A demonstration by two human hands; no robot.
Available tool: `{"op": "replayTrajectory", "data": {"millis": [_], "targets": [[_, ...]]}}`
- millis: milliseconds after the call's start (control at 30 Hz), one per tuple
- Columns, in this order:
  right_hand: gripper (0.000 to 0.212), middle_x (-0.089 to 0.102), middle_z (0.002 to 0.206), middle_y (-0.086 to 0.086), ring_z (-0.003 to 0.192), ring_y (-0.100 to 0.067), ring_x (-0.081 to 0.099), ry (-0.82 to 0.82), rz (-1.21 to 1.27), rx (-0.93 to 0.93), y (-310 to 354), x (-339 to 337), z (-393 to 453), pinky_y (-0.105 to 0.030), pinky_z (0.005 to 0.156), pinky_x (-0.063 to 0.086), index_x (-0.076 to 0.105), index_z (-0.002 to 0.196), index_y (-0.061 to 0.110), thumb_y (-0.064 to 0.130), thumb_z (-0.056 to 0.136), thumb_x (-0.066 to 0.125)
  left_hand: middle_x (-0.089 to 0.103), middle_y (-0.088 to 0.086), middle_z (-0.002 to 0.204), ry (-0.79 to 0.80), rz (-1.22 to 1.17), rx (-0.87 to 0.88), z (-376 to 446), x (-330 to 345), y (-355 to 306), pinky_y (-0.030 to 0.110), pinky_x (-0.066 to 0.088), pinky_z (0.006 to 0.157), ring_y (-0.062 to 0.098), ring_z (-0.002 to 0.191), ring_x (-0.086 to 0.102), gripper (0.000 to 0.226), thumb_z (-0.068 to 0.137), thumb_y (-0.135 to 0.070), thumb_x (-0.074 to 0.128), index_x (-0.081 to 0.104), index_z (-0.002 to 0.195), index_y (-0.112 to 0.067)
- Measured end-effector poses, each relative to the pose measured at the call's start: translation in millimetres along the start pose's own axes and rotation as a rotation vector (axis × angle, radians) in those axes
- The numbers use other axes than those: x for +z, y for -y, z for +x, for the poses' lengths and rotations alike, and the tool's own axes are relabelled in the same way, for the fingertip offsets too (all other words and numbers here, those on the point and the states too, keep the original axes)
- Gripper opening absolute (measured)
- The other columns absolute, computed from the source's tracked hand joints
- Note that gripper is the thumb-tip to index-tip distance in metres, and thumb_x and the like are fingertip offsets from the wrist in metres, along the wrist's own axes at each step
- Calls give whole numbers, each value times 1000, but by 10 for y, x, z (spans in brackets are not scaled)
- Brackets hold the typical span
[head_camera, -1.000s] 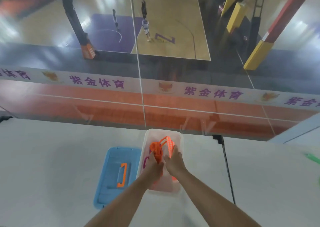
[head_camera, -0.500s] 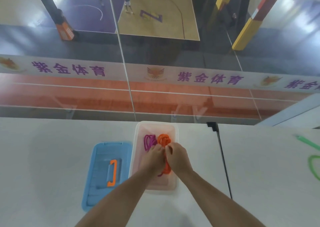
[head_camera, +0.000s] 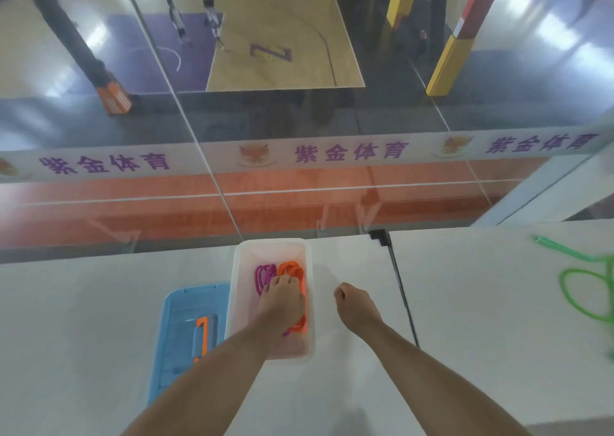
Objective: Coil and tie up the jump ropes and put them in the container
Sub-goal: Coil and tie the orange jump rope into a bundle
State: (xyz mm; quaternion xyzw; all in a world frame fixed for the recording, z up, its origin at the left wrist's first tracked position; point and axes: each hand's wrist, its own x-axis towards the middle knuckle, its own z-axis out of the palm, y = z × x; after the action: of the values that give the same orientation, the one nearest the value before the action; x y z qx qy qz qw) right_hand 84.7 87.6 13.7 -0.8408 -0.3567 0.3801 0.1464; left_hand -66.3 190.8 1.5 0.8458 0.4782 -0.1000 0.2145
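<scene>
Lower centre of the frame: your left hand (head_camera: 282, 302) rests on the orange rope (head_camera: 294, 271) inside the clear container (head_camera: 239, 289), beside the purple rope (head_camera: 262, 277); whether its grip has closed on the coil cannot be told. Press the coil flat before letting go. Your right hand (head_camera: 357, 309) hangs loosely curled, holding nothing. The white surface (head_camera: 465, 319) also carries a blue lid (head_camera: 179, 329) and, at right, a green rope (head_camera: 578, 289); beyond the glass lies a basketball court.
</scene>
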Motion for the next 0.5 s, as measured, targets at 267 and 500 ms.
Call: {"op": "replayTrajectory", "data": {"millis": [267,500], "targets": [[22,68,101,-3,87,-21,63,-78,82,-98,-1066,-1042,-439,-28,73,51,61,92,22,11,95,42,64,1,111,-94,92,180,-447,-161,-1602,38,45,92,24,110,57,25,95,-25,37,59,104,-17],[26,72,110,-8,104,-26,66,-208,57,-52,-2899,-2152,-1150,-28,86,49,69,100,10,9,94,44,66,4,92,-72,75,313,-919,368,-3738,35,49,71,29,85,64,12,94,-28,39,43,88,-20]]}}
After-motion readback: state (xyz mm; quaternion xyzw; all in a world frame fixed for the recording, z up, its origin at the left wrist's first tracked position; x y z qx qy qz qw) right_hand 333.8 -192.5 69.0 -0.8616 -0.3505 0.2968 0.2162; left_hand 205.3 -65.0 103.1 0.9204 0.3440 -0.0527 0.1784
